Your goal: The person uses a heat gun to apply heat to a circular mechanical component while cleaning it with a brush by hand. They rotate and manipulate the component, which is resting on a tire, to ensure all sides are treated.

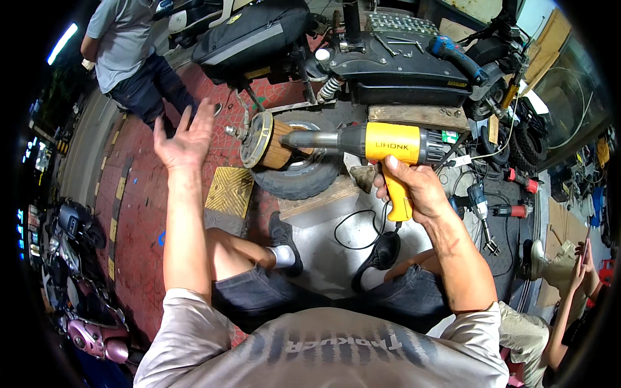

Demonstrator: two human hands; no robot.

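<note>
My right hand (414, 187) is wrapped round the grip of a yellow and grey heat gun (388, 143), whose cord hangs from the handle's base. Its metal nozzle points left at a hub motor stator (277, 145) with copper-coloured windings and a round end plate. That part rests on a wheel with a black tyre (304, 183), beside a wooden block (320, 202). Raised at the left with fingers spread, my left hand (186, 139) holds nothing and is apart from the stator's axle end.
Behind the wheel stands a scooter (401, 64) with wrenches (388, 44) and a blue cordless tool (456, 58) on its deck. A person (129, 58) stands at the far left; another (556, 304) sits at the right. Power tools (479, 204) lie on the right floor.
</note>
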